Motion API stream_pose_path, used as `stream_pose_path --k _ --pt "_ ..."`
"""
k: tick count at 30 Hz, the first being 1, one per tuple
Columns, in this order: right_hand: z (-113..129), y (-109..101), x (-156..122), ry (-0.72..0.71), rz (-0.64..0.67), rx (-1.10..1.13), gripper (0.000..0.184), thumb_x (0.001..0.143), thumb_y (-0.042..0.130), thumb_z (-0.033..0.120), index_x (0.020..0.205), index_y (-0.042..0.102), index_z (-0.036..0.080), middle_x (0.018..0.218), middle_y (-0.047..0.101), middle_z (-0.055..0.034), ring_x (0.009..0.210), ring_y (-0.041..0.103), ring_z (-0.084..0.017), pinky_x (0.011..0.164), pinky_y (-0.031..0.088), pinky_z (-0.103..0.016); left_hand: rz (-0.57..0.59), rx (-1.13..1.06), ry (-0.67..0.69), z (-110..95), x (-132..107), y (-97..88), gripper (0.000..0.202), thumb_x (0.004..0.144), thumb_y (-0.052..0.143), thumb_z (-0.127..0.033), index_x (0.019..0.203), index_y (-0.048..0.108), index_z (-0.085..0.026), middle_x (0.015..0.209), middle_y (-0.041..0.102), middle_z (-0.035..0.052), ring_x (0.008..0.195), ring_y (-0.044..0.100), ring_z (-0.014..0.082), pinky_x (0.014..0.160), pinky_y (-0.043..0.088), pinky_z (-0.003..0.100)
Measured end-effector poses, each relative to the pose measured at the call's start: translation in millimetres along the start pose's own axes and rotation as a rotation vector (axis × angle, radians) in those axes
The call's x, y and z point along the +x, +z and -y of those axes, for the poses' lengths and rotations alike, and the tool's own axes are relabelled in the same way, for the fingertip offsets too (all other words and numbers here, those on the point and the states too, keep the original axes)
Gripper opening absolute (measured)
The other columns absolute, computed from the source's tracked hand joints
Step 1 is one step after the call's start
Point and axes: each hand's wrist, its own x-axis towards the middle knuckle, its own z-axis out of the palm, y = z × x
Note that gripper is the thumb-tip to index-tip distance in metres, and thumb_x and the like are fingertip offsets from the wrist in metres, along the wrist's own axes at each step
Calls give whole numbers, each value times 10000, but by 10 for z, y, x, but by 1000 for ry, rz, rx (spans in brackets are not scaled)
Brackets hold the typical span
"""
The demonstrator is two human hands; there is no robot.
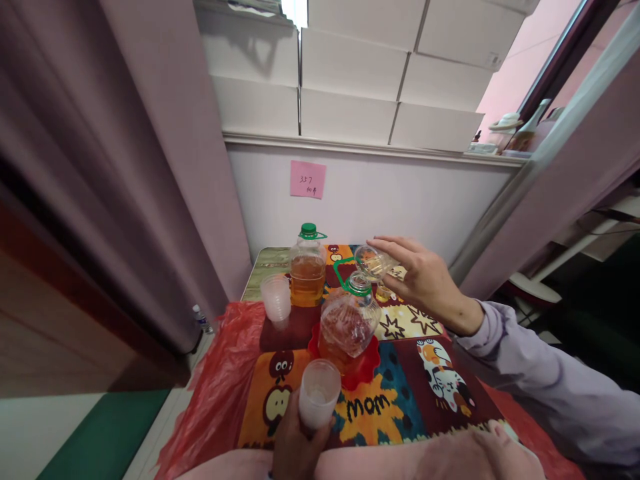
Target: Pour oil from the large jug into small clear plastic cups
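Observation:
My left hand point(300, 443), low in the middle, is closed around a translucent plastic cup point(320, 393) with its opening facing up. In my right hand point(420, 273) is a clear cup point(370, 263), tilted beside and above the mouth of an uncapped clear plastic jug point(350, 323). The jug has a green collar and handle and some amber liquid low down, and it stands in a red scalloped tray point(370, 373). Behind it to the left is a second jug point(307, 277), green-capped and upright, about half full of amber liquid. A stack of translucent cups point(276, 298) stands to its left.
A colourful patterned cloth point(435, 417) covers the table, with red plastic sheeting point(225, 373) hanging at the left. A small container of yellow liquid point(383, 293) sits behind the open jug. White boxes point(350, 113) line the ledge above. A water bottle point(201, 319) stands left of the table.

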Motion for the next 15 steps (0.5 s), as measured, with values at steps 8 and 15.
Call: stream_pose_path --k 8,15 --pt "10 25 13 -120 3 -81 626 907 577 32 1479 651 274 1520 689 -66 1477 591 -307 1252 459 -620 -13 -4 -28 35 -5 19 465 683 803 -406 1087 710 -196 947 826 86 892 789 329 833 652 476" --pt "77 -84 87 -278 80 -54 552 1044 514 82 1485 635 392 1593 627 38 1589 458 -246 1363 294 -611 -12 -13 -22 -15 -7 13 426 661 817 -412 1019 704 -209 898 812 68 844 776 307 799 647 450"
